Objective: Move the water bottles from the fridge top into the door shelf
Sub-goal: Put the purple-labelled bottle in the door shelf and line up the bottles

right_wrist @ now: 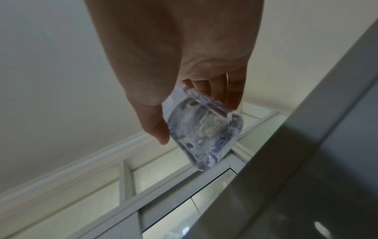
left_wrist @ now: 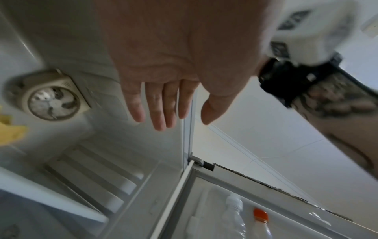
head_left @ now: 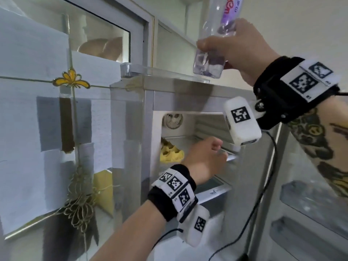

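My right hand [head_left: 226,44] grips a clear water bottle [head_left: 211,61] with a purple label by its lower body, lifted just above the grey fridge top [head_left: 169,81]. The right wrist view shows the bottle's base [right_wrist: 204,134] from below, with thumb and fingers [right_wrist: 233,95] curled round it. My left hand [head_left: 212,147] hovers empty in front of the open upper fridge compartment, its fingers [left_wrist: 159,113] straight and relaxed. The open door's shelves [head_left: 312,202] are blurred at the right. In the left wrist view a clear bottle [left_wrist: 233,208] and an orange-capped bottle [left_wrist: 260,217] stand in the door.
A clear plastic piece [head_left: 128,69] lies at the left end of the fridge top. Inside the compartment are a round fan [head_left: 172,120] and a yellow object [head_left: 171,154] on a glass shelf. A paper-covered glass partition [head_left: 47,110] stands to the left.
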Motion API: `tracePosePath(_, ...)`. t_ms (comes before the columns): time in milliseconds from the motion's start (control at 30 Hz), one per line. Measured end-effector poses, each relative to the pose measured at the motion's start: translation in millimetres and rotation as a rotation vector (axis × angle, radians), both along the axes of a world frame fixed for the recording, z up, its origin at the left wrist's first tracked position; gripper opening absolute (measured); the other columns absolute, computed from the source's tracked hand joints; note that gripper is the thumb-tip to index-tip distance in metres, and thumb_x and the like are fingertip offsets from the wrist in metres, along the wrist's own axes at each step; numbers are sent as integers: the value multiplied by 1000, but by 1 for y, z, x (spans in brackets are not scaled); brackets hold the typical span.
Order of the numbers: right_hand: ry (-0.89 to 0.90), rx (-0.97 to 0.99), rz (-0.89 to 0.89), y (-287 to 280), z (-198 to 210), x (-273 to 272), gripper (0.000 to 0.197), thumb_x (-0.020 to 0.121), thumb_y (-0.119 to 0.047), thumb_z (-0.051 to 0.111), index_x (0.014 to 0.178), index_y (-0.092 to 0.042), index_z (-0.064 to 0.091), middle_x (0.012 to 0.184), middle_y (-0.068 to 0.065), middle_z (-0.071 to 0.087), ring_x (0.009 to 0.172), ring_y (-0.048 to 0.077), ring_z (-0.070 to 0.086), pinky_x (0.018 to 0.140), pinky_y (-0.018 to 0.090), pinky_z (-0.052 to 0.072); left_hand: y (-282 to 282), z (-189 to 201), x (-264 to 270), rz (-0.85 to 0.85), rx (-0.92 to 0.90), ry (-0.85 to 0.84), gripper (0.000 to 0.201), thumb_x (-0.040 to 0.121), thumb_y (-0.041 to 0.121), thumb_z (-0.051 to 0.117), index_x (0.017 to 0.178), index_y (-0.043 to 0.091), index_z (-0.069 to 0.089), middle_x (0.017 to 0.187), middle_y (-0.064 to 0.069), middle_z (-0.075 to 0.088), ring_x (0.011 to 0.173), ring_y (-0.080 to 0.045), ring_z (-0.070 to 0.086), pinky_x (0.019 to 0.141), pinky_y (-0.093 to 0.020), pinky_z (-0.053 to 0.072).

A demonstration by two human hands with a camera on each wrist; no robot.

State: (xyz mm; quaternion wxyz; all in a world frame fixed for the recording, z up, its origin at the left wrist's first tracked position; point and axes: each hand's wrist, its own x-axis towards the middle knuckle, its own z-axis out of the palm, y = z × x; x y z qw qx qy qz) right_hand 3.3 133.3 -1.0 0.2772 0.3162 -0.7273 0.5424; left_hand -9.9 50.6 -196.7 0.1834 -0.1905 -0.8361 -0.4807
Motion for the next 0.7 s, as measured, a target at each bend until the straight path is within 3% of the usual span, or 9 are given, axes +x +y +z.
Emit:
tracePosePath(67,-32,-48,3,31,-23,9,58,72,-24,82,117,-9,49,104,8,67,81,17,75,67,24,58,11,-2,0,-24,85,49,29,90,20,59,118,13,57,115,-2,63,97,-10,58,77,-10,45)
tracePosePath(167,-113,-33,-87,81,-69,22,64,71,-24,84,121,-8,47,94,5,70,75,14,74,66,24,57,34,-4,-6,-31,170,96,22,92,16,55,112,10,61,105,-4,67,95,-16,62,85,-25,49)
tracePosePath(233,-158,8,-201,113,-103,27,69,68,-24,85,121,-6,45,84,-1,70,73,11,72,68,27,59,56,-10,-17,-53,224,114,16,90,13,52,103,9,62,97,-7,68,89,-21,63,83,-31,50)
tracePosePath(300,-192,47,-307,145,-131,30,78,64,-27,87,124,-7,40,97,3,70,85,15,71,78,33,60,83,-14,-24,-113,303,68,13,92,11,48,95,14,60,87,-6,67,82,-22,63,80,-34,50)
tracePosePath(400,-257,106,-391,180,-160,32,76,65,-26,87,123,-11,39,101,3,68,85,13,71,71,22,59,121,-8,-22,-217,439,-52,22,100,23,41,90,18,60,85,-2,67,80,-19,64,82,-36,51)
tracePosePath(467,-253,203,-471,199,-175,29,72,64,-33,86,119,-17,42,99,-4,65,84,8,68,71,23,58,146,-7,-21,-333,394,-77,33,97,45,40,98,22,64,93,1,70,90,-17,67,88,-36,51)
tracePosePath(533,-196,301,-580,215,-192,21,68,62,-43,85,114,-20,48,100,-8,62,88,10,63,72,25,54,168,-10,-20,-409,309,-83,49,88,57,48,118,20,59,104,3,70,97,-14,67,88,-35,52)
tracePosePath(600,-142,320,-661,235,-207,12,66,60,-44,85,110,-21,49,101,-5,62,92,16,61,72,29,53,190,-14,-24,-389,225,-50,61,79,54,62,127,19,50,111,2,68,98,-12,67,88,-37,54)
tracePosePath(700,-176,288,-666,253,-220,4,69,57,-44,85,111,-21,50,103,-4,64,96,17,62,80,39,55,212,-18,-33,-283,83,21,61,75,48,71,125,20,50,109,4,67,92,-8,66,82,-31,56)
